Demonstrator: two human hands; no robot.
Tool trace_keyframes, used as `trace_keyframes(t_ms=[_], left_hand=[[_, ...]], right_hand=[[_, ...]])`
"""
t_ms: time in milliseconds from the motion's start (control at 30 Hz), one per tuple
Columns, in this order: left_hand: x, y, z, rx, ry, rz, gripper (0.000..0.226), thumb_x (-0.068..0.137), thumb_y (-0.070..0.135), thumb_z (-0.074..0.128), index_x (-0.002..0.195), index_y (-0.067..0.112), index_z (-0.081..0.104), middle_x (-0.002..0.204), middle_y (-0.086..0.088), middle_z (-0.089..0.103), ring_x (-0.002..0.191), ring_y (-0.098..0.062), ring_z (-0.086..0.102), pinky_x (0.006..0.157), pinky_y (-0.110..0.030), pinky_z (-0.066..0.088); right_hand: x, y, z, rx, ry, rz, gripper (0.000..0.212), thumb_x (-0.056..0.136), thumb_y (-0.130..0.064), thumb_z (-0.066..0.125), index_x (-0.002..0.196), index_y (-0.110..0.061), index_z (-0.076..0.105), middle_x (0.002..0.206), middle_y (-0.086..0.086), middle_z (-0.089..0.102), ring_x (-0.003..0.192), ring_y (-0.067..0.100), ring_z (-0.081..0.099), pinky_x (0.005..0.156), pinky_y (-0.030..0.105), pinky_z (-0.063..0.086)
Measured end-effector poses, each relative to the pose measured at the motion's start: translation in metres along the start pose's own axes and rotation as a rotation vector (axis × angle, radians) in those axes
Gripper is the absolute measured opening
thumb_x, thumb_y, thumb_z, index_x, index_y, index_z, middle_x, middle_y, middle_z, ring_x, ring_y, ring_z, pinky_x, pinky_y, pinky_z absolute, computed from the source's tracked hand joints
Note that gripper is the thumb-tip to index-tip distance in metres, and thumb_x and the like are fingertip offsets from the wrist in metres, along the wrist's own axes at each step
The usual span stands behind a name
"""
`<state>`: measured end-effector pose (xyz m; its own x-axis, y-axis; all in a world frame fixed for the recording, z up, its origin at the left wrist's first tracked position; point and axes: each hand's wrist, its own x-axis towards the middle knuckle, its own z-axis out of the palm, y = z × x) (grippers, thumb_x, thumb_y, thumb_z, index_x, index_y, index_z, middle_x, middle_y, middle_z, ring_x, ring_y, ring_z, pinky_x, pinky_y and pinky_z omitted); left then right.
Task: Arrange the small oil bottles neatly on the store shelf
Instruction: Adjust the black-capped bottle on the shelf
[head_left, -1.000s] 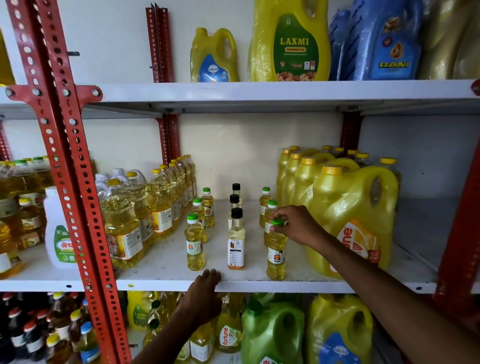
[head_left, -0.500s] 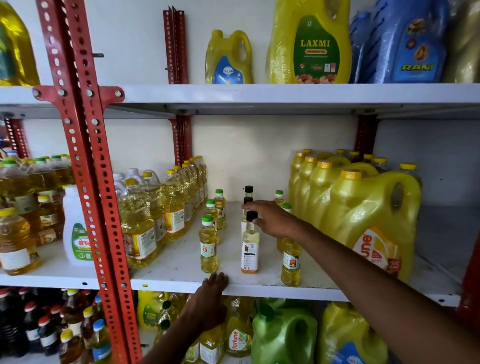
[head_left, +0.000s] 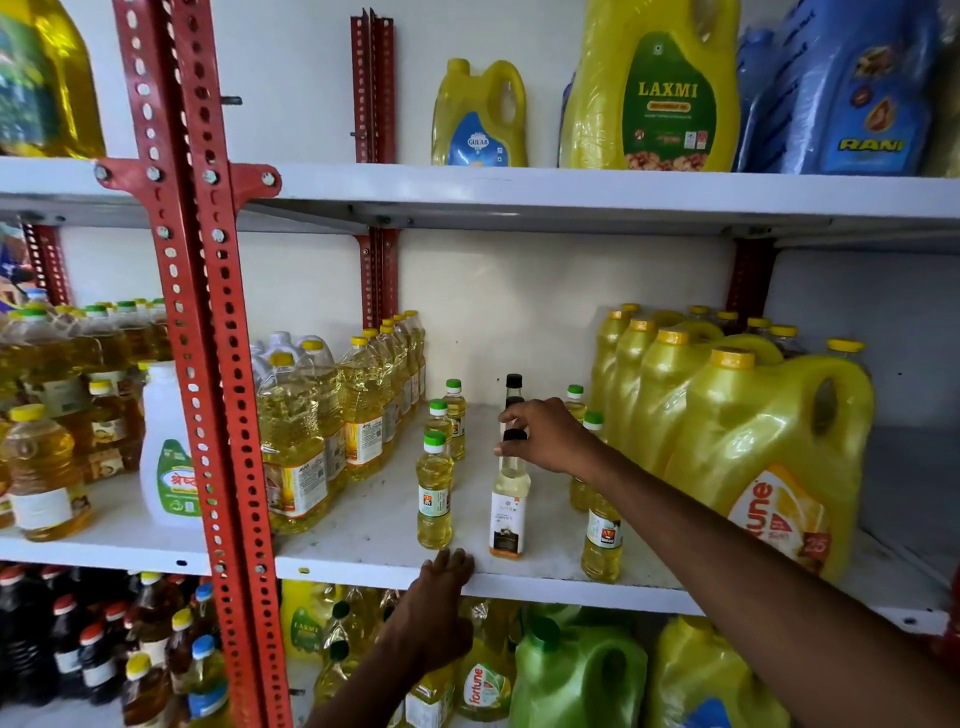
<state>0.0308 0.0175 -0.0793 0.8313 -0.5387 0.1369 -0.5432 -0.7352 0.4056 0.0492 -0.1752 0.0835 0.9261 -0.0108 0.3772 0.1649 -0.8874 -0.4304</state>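
Small oil bottles stand in three short rows on the white middle shelf (head_left: 374, 519). The left row has green caps, its front bottle (head_left: 434, 493) near the shelf edge. In the middle row are black-capped bottles; my right hand (head_left: 550, 436) grips the front black-capped bottle (head_left: 510, 512) at its cap and neck. The right row's front bottle (head_left: 602, 540) is partly hidden under my right forearm. My left hand (head_left: 434, 608) rests with its fingers on the shelf's front edge, holding nothing.
Large yellow jugs (head_left: 769, 462) crowd the right of the shelf. Taller yellow-capped oil bottles (head_left: 332, 426) line the left. A red perforated upright (head_left: 208, 364) stands in front at the left. More jugs sit on the shelves above and below.
My right hand has left the front bottle of the right row and moved left onto the front black-capped bottle. The left hand has stayed on the shelf edge.
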Motion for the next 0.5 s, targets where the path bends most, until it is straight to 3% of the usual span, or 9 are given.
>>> trace_keyframes(t_ms=[200, 500], left_hand=[[0.0, -0.001, 0.0, 0.001, -0.007, 0.007, 0.079, 0.085, 0.013, 0.063, 0.15, 0.018, 0.02, 0.162, -0.002, 0.018, 0.151, -0.021, 0.008, 0.125, -0.039, 0.018], [-0.001, 0.0, -0.002, -0.012, 0.005, 0.021, 0.08, 0.084, 0.01, 0.063, 0.151, 0.016, 0.02, 0.163, -0.003, 0.018, 0.151, -0.022, 0.007, 0.125, -0.037, 0.015]], right_hand=[[-0.001, -0.006, -0.005, -0.016, -0.04, -0.013, 0.039, 0.073, -0.019, 0.079, 0.109, -0.007, 0.07, 0.114, 0.014, 0.071, 0.107, 0.025, 0.064, 0.086, 0.022, 0.043], [-0.01, -0.009, -0.008, -0.043, -0.071, -0.038, 0.032, 0.075, -0.018, 0.078, 0.104, -0.008, 0.071, 0.109, 0.014, 0.072, 0.102, 0.024, 0.065, 0.088, 0.032, 0.051]])
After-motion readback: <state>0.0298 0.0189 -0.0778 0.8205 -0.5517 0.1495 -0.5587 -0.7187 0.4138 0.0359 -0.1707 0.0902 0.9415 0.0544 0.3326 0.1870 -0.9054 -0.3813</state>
